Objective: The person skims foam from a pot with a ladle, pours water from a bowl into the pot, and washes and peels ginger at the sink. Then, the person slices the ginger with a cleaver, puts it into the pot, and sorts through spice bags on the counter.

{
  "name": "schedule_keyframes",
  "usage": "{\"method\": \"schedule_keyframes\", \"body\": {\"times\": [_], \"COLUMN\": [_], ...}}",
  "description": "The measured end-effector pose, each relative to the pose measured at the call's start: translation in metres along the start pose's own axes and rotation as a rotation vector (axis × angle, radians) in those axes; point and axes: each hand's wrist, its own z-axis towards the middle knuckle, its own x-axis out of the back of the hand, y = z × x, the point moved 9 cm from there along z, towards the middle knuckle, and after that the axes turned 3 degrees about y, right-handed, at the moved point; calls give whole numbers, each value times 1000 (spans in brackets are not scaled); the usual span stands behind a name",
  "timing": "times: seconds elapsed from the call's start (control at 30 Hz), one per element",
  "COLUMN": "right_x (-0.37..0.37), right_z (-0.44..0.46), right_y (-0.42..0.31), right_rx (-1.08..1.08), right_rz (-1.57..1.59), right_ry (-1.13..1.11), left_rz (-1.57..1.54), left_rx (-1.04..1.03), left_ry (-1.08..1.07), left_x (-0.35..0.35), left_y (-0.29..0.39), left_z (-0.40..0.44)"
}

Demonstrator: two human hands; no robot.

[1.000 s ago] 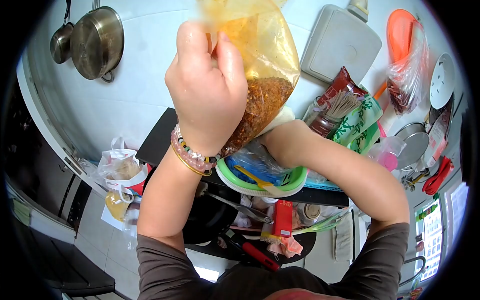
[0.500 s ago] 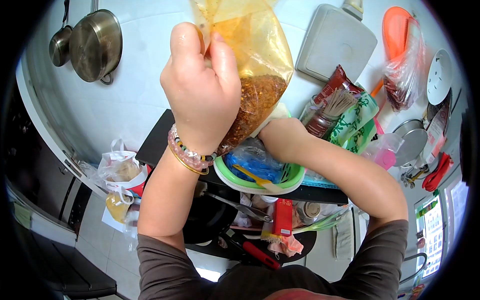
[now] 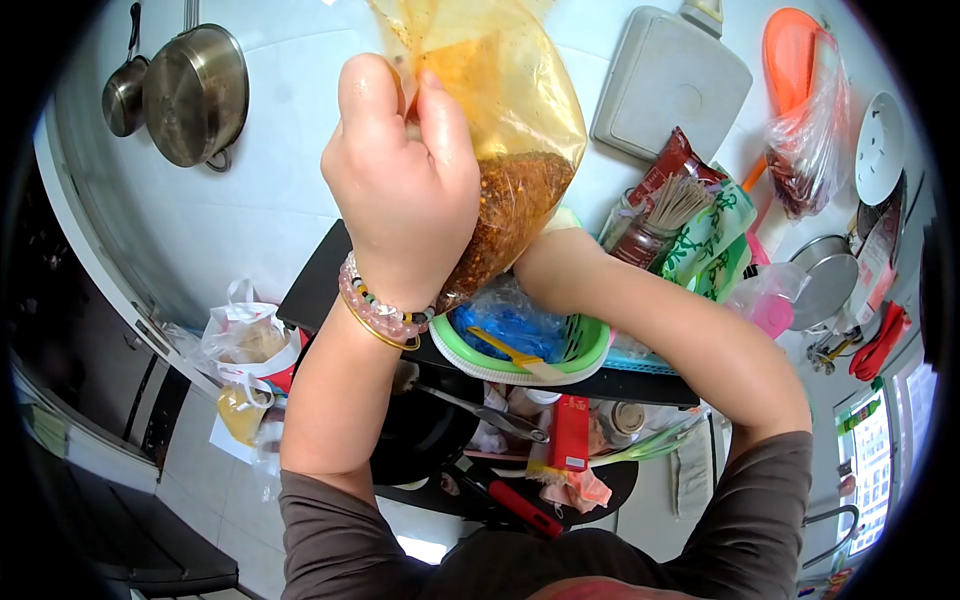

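Up high at the centre, my left hand point(image 3: 405, 175) is closed round the upper edge of a clear bag of red-brown chili flakes point(image 3: 515, 205). The bag hangs to the right of the hand, flakes gathered in its lower part. My right hand point(image 3: 555, 262) is behind the bag's lower right side, above a green basket point(image 3: 592, 350); its fingers are hidden. A pale item point(image 3: 562, 219) shows just above that hand. Blue plastic point(image 3: 510, 325) and a yellow-handled brush point(image 3: 505, 347) lie in the basket.
Two steel pans point(image 3: 196, 95) hang at the upper left. A grey square pan point(image 3: 675, 85) hangs right of the bag, above a jar of sticks point(image 3: 645, 235) and a green-printed bag point(image 3: 712, 250). Below are a black wok point(image 3: 415, 435) and a red box point(image 3: 570, 433).
The bag and my left hand have shifted slightly left and down in the view. My right hand has moved a little, with its fingers still hidden behind the bag.
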Motion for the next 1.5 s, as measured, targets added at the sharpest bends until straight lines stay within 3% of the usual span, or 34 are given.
{"method": "schedule_keyframes", "body": {"times": [0.27,0.67,0.77,0.87,0.97,1.0,1.1,1.33,1.5], "right_x": [34,36,34,45,40,43,35,39,47], "right_z": [-39,-60,-62,-65,-64,-65,-64,-69,-86], "right_y": [23,55,55,47,37,38,36,34,26], "right_rx": [-111,-129,-126,-4,-107,-51,-123,-40,74], "right_rz": [157,831,807,634,413,460,460,493,471], "right_ry": [192,381,354,507,358,441,289,502,727], "left_rz": [-1,-19,-28,-15,-23,-25,10,-6,72], "left_rx": [14,73,77,85,89,83,34,15,-8], "left_ry": [14,-21,-19,-21,-28,-30,-23,55,-48], "left_x": [-1,-8,-10,-12,-16,-16,-15,-19,-42], "left_y": [-6,-9,-12,-11,-9,-7,-4,-2,-4], "left_z": [2,-2,-2,-1,1,2,7,19,13]}}
